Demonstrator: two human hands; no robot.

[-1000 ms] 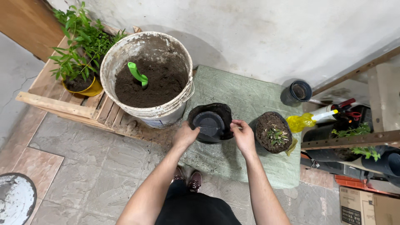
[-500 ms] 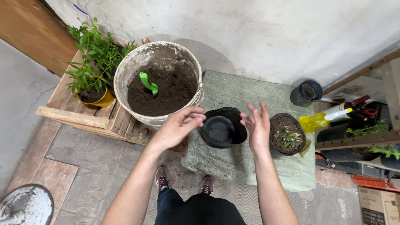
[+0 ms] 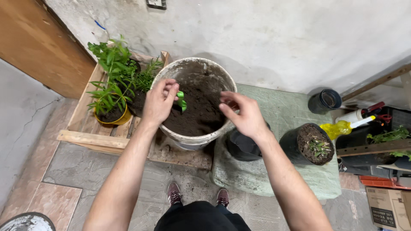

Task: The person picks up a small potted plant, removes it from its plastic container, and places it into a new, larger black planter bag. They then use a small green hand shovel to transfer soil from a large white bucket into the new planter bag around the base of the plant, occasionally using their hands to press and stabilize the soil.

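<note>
A large white bucket (image 3: 193,142) full of dark soil (image 3: 203,112) stands on a wooden pallet. A green scoop (image 3: 181,101) sticks up out of the soil at the left. My left hand (image 3: 158,103) is over the bucket's left rim with its fingertips pinched on the scoop's handle. Hovering over the right rim, my right hand (image 3: 242,114) has its fingers spread and holds nothing. An empty black pot (image 3: 240,148) sits just right of the bucket, partly hidden under my right forearm.
A black pot with soil and a small plant (image 3: 314,146) stands on the green mat (image 3: 274,173). Leafy plants, one in a yellow pot (image 3: 112,118), fill the pallet (image 3: 92,139) on the left. A dark container (image 3: 325,100), yellow bottle (image 3: 342,127) and shelving lie at right.
Both hands left the empty black pot and moved up to the bucket. My left hand took the scoop's handle, and the view shifted up and left.
</note>
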